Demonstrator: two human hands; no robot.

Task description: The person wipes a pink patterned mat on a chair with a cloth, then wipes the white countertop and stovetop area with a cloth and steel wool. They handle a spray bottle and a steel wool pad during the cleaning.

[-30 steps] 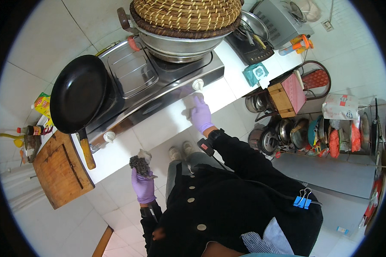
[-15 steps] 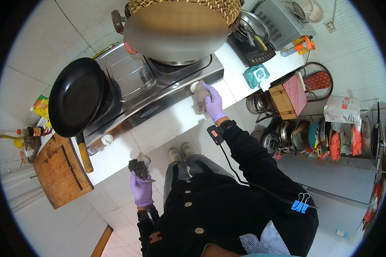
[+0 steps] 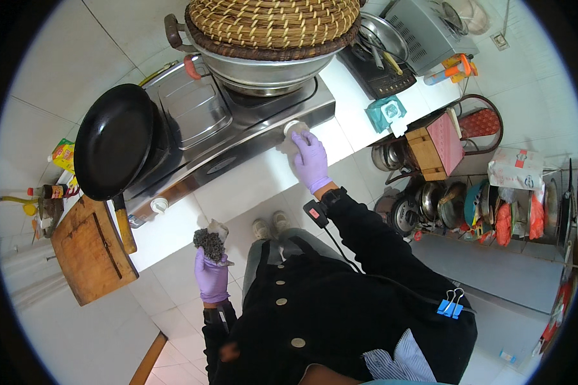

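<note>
My left hand [image 3: 211, 280], in a purple glove, is closed around a dark grey steel wool scrubber [image 3: 209, 244] and a pale grey rag [image 3: 219, 232], held out past the counter's front edge. My right hand [image 3: 311, 162], gloved alike, reaches to the right white knob [image 3: 291, 126] on the front of the steel gas stove [image 3: 237, 153]. Its fingers press a grey cloth [image 3: 297, 133] against that knob; most of the cloth is hidden beneath them. A second white knob [image 3: 159, 205] sits at the stove's left end.
A black frying pan [image 3: 114, 141] covers the left burner, its wooden handle jutting frontward. On the right burner stands a large steel pot [image 3: 263, 69] under a woven lid [image 3: 273, 24]. Left is a wooden chopping board [image 3: 90, 250]; right, a teal wipes pack [image 3: 384, 114] and black hob [image 3: 376, 74].
My right hand has moved in over the right knob, and the cloth that hung in view is now mostly covered by the fingers. The left hand is nearly unmoved.
</note>
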